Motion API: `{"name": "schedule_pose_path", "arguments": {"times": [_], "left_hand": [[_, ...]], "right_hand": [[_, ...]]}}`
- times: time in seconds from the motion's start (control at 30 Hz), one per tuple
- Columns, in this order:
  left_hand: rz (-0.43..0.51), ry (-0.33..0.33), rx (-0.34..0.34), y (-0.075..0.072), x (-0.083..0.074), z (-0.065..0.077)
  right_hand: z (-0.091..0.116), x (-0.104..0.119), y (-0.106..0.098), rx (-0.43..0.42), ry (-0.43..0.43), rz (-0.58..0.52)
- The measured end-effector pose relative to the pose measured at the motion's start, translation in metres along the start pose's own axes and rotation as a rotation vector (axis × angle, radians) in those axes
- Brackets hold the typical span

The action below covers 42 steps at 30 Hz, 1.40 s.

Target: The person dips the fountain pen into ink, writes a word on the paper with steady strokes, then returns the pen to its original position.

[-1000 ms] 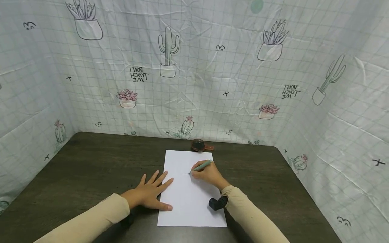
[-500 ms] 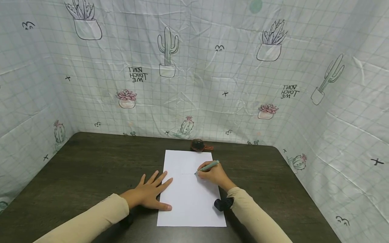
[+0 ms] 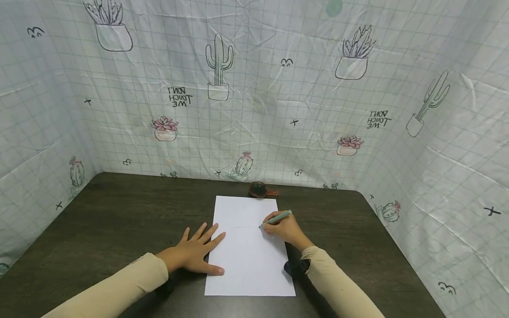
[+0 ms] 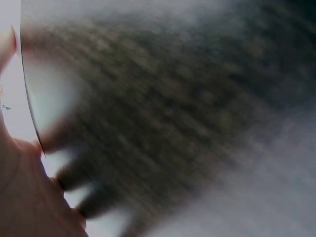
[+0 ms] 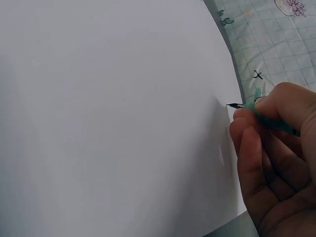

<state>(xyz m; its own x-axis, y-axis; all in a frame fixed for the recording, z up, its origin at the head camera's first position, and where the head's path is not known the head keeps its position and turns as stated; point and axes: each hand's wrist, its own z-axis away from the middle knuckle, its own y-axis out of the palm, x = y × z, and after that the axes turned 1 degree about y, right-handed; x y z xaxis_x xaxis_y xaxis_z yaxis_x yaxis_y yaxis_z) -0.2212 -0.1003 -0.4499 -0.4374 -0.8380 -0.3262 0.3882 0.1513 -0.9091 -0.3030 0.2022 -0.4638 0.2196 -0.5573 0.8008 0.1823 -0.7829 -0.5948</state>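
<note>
A white sheet of paper [image 3: 242, 260] lies on the dark wooden table. My right hand [image 3: 287, 229] pinches a green fountain pen [image 3: 279, 217], its dark pointed nib at the paper right of centre. A thin straight line [image 3: 247, 227] runs across the sheet, ending at the nib. In the right wrist view the pen [image 5: 276, 124] sits between thumb and fingers. My left hand [image 3: 195, 255] lies flat with fingers spread, thumb and fingertips on the sheet's left edge and the palm on the table. The left wrist view is mostly blurred, with part of the left hand [image 4: 29, 187] at its edge.
Behind the paper stands a small reddish-brown pot [image 3: 258, 190] with a side handle and a dark inside. Dark table [image 3: 131, 212] spreads on both sides of the sheet. A white cloth [image 3: 258, 110] with cactus prints hangs behind and at the sides.
My right hand has moved to the right with the pen, and the line behind the nib has grown longer. My left hand has stayed in place on the sheet.
</note>
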Motion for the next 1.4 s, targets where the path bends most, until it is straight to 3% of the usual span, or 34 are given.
{"name": "schedule_pose_path", "arguments": {"times": [0.2,0.33,0.43,0.57,0.73,1.4], "left_hand": [[0.015,0.002,0.005,-0.002,-0.001,0.003],[0.018,0.005,0.006,-0.004,-0.002,0.003],[0.014,0.002,0.004,-0.004,-0.002,0.002],[0.008,-0.002,0.003,-0.002,-0.001,0.0],[0.001,-0.002,0.008,0.0,0.001,-0.003],[-0.02,-0.027,0.023,-0.001,0.0,-0.002]], "right_hand": [[-0.003,0.008,0.006,-0.028,0.083,-0.146],[-0.006,0.031,0.006,-0.027,0.112,-0.22],[-0.015,0.031,0.013,-0.065,0.096,-0.165],[-0.028,0.017,0.026,-0.141,0.071,-0.065],[-0.029,0.02,0.031,-0.167,0.043,0.02],[-0.017,0.022,0.035,-0.156,-0.025,0.074]]}}
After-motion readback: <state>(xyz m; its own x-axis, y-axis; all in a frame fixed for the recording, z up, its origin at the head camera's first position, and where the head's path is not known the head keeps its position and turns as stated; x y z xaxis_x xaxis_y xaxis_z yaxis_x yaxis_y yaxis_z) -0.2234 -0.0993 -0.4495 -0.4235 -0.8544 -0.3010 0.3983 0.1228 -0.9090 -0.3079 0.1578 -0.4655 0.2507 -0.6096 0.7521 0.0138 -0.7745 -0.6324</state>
